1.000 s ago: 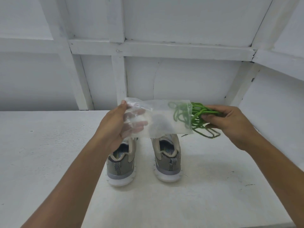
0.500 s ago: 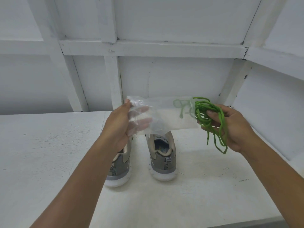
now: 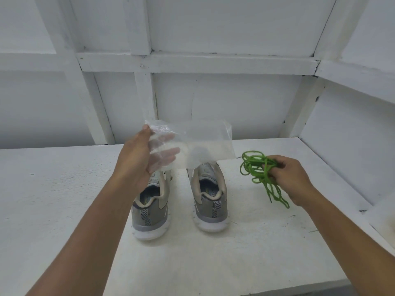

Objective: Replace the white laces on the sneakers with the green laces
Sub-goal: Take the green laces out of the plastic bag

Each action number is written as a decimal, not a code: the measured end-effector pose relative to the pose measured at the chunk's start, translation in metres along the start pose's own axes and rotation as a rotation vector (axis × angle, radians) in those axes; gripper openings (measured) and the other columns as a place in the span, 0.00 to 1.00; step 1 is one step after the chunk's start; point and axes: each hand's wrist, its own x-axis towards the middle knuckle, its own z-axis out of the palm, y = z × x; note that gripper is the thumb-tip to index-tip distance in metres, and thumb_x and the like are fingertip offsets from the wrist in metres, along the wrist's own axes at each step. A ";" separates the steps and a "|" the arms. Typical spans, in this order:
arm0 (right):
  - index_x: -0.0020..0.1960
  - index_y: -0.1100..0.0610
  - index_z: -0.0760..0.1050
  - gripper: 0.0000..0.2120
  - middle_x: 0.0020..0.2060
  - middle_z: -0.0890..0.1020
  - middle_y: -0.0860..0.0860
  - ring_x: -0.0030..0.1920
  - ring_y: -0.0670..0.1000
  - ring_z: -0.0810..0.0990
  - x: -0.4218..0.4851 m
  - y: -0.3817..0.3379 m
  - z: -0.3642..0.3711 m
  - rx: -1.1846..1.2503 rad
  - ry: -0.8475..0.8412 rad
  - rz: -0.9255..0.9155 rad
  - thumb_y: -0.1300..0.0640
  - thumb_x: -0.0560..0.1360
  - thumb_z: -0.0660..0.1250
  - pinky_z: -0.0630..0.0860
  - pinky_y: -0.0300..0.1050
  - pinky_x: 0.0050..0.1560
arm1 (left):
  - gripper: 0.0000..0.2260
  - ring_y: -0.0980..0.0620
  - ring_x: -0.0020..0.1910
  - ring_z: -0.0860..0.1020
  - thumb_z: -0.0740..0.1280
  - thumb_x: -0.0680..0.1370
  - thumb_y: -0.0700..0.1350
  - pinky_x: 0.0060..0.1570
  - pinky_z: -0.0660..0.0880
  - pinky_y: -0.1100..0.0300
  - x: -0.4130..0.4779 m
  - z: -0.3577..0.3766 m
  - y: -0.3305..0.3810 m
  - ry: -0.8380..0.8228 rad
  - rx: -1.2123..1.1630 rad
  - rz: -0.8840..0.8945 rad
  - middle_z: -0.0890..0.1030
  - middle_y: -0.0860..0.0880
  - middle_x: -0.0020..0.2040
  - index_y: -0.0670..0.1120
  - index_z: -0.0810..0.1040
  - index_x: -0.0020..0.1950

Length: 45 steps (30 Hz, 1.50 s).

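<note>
On white desk (image 3: 64,210), heels nearest: grey sneakers (image 3: 210,210), insole print too small to read. Above them, clear plastic bag (image 3: 205,142) pinched in left hand (image 3: 136,154), fingers (image 3: 168,151) spread behind film. Right of them, green laces (image 3: 256,167) clamped in curled fingers of right hand (image 3: 292,178)

A clear plastic bag (image 3: 209,135) aloft over a scuffed white tabletop (image 3: 53,199) — white framed wall panels (image 3: 224,99) behind.

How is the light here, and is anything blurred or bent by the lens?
Head view: soft, even light, faint shadows by the sneakers. Head view: the clear bag in the left hand hazes their toes; the green laces look sharp. Head view: the wall beams splay outward towards the edges.
</note>
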 end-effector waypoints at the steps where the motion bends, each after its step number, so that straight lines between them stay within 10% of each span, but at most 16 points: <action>1: 0.49 0.56 0.82 0.13 0.43 0.85 0.56 0.41 0.53 0.85 0.000 0.007 0.003 -0.035 0.005 0.007 0.71 0.76 0.64 0.80 0.40 0.38 | 0.17 0.41 0.49 0.84 0.55 0.84 0.53 0.50 0.80 0.51 -0.002 0.001 -0.001 -0.004 0.008 0.001 0.84 0.46 0.54 0.42 0.71 0.62; 10: 0.57 0.55 0.81 0.16 0.47 0.82 0.52 0.42 0.50 0.80 -0.007 0.048 0.025 -0.456 0.020 -0.036 0.69 0.76 0.63 0.76 0.35 0.42 | 0.17 0.41 0.48 0.84 0.54 0.84 0.53 0.48 0.82 0.52 -0.010 0.005 -0.006 -0.008 0.028 -0.040 0.84 0.46 0.54 0.43 0.71 0.64; 18: 0.71 0.49 0.71 0.24 0.67 0.74 0.53 0.64 0.55 0.73 -0.007 0.045 0.024 -0.703 -0.157 -0.010 0.65 0.77 0.65 0.70 0.45 0.63 | 0.18 0.41 0.48 0.84 0.55 0.84 0.54 0.52 0.79 0.49 -0.013 0.004 -0.010 0.001 0.047 -0.063 0.84 0.47 0.54 0.43 0.71 0.65; 24: 0.73 0.46 0.68 0.27 0.68 0.74 0.54 0.62 0.56 0.75 -0.007 0.019 0.006 -0.894 -0.193 0.007 0.64 0.77 0.63 0.71 0.45 0.57 | 0.18 0.42 0.48 0.84 0.55 0.83 0.55 0.51 0.80 0.49 -0.013 0.004 -0.012 0.004 0.046 -0.071 0.84 0.47 0.54 0.44 0.71 0.65; 29: 0.59 0.51 0.78 0.09 0.60 0.79 0.49 0.47 0.50 0.83 -0.010 -0.026 0.001 -0.343 -0.153 -0.015 0.54 0.79 0.65 0.82 0.49 0.49 | 0.17 0.42 0.48 0.84 0.55 0.83 0.55 0.52 0.80 0.49 -0.014 0.006 -0.012 0.013 0.032 -0.074 0.85 0.47 0.54 0.45 0.71 0.64; 34: 0.63 0.55 0.76 0.28 0.62 0.78 0.50 0.58 0.54 0.81 -0.028 -0.063 0.020 0.224 -0.434 0.108 0.37 0.72 0.64 0.77 0.55 0.60 | 0.16 0.42 0.47 0.84 0.55 0.83 0.55 0.50 0.80 0.49 -0.015 0.012 -0.013 0.016 0.018 -0.090 0.85 0.47 0.53 0.45 0.72 0.62; 45: 0.43 0.58 0.79 0.03 0.42 0.82 0.51 0.43 0.49 0.83 -0.036 -0.067 0.053 0.357 -0.363 0.036 0.59 0.73 0.70 0.79 0.43 0.46 | 0.17 0.46 0.40 0.85 0.61 0.81 0.54 0.32 0.78 0.56 -0.018 0.001 -0.022 0.172 0.250 0.032 0.82 0.42 0.53 0.39 0.76 0.54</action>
